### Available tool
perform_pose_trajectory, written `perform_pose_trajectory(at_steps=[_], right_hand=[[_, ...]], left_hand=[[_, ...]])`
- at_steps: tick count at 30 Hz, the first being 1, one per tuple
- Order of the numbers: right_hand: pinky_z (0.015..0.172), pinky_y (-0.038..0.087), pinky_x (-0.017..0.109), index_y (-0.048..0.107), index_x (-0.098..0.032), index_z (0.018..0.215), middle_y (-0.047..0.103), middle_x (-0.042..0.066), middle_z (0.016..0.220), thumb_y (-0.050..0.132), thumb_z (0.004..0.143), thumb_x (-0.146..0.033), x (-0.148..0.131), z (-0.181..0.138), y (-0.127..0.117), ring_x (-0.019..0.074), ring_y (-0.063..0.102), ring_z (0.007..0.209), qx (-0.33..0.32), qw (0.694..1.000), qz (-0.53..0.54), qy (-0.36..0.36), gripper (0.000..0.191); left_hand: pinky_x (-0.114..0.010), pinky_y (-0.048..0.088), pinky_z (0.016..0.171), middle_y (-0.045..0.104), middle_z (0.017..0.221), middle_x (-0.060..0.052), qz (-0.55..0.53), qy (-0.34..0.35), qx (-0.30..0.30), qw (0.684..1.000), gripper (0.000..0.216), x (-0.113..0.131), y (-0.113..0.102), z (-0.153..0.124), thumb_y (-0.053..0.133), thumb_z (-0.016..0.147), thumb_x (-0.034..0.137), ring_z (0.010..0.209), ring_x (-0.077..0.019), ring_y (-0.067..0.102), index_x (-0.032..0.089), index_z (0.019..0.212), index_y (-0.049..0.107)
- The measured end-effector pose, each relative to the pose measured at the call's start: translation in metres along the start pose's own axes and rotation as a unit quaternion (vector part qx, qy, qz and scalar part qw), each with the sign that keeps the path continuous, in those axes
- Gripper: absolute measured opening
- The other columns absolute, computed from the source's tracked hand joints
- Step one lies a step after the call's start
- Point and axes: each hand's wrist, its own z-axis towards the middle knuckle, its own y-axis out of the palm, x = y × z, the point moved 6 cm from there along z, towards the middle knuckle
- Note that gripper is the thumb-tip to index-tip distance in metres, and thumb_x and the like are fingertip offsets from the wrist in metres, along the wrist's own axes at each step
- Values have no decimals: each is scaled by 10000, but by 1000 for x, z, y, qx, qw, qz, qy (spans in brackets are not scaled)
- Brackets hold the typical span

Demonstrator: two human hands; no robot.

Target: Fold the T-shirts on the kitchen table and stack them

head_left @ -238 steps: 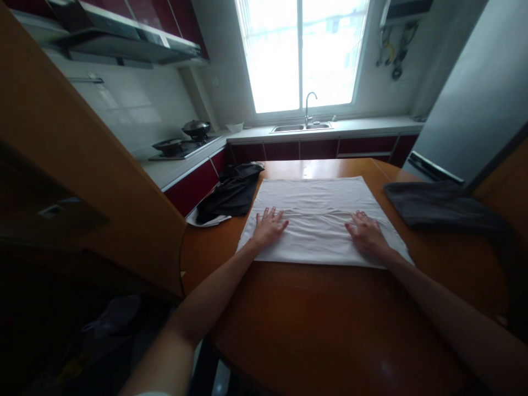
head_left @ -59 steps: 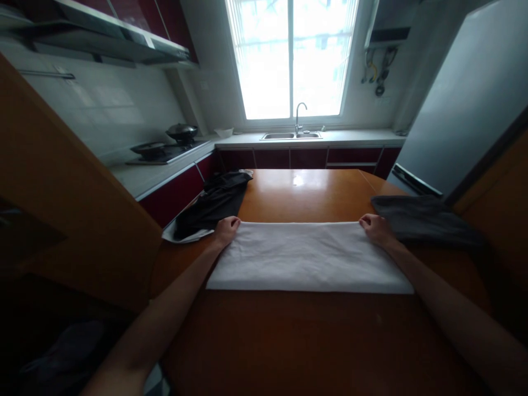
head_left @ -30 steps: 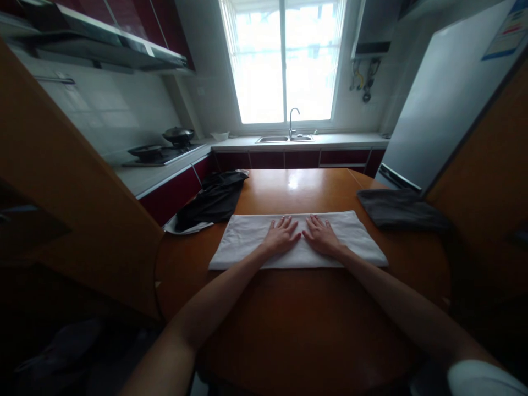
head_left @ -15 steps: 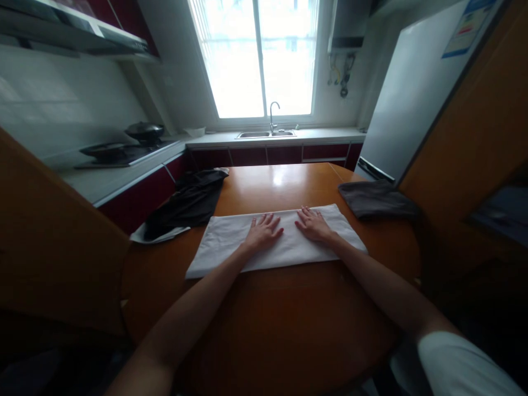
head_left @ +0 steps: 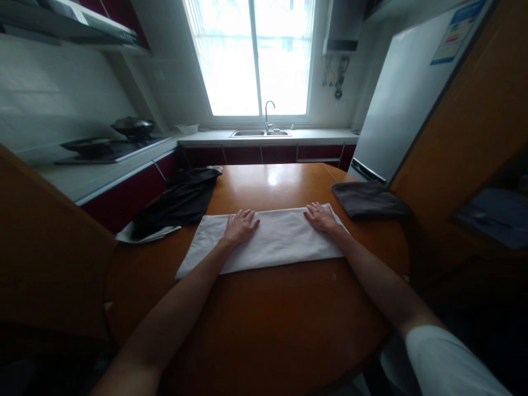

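Note:
A white folded cloth [head_left: 280, 236] lies flat in a wide strip across the wooden table [head_left: 272, 319]. My left hand [head_left: 241, 226] rests palm down on its left part, fingers stretched out. Near the cloth's right end, my right hand [head_left: 320, 217] lies flat too, with its fingers extended. Neither hand grips anything. What kind of garment or linen the cloth is, I cannot tell.
Black clothing [head_left: 177, 198] with a white part lies at the table's left edge. On the right side sits a folded dark grey cloth [head_left: 367, 199]. Beyond the table are a counter with a sink [head_left: 259, 133], a stove with pans [head_left: 132, 126] and a fridge [head_left: 400, 99].
My hands have slid apart over the white cloth, the left one toward its left end and the right one toward its right end. The view has shifted slightly.

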Motion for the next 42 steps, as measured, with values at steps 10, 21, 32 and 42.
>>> perform_pose_trajectory(at_steps=[10, 21, 32, 42], right_hand=[[1214, 94, 605, 403, -136, 1540, 286, 167, 1650, 301, 1053, -474, -14, -9, -15, 312, 198, 1536, 53, 999, -1, 14, 601], [1233, 111, 540, 367, -112, 1559, 246, 138, 1665, 384, 1015, -409, -99, -45, 8, 254, 170, 1551, -11, 991, 62, -115, 621], [1231, 66, 566, 284, -158, 1602, 180, 111, 1686, 309, 1033, -512, -71, -28, 10, 258, 123, 1560, -15, 995, 51, -80, 670], [1229, 50, 552, 316, -125, 1588, 182, 170, 1677, 230, 1066, -522, 32, -4, -14, 271, 109, 1562, 20, 995, 12, 96, 662]], left_hand=[[-646, 183, 1190, 352, 1625, -135, 33, 2, -1, 999, 590, 14, -9, -6, 373, 1024, 504, 1514, -358, 263, 203, 1528, 431], [-625, 196, 1200, 284, 1653, -101, 18, 141, -42, 989, 613, 98, 14, -30, 301, 1042, 525, 1536, -338, 221, 228, 1574, 373], [-606, 184, 1209, 265, 1659, -103, 22, 136, -54, 989, 622, 96, 14, -30, 328, 1038, 522, 1537, -346, 211, 206, 1572, 378], [-603, 189, 1209, 264, 1660, -85, 17, 139, -48, 989, 615, 92, 17, -27, 332, 1030, 528, 1537, -344, 212, 235, 1568, 391]])
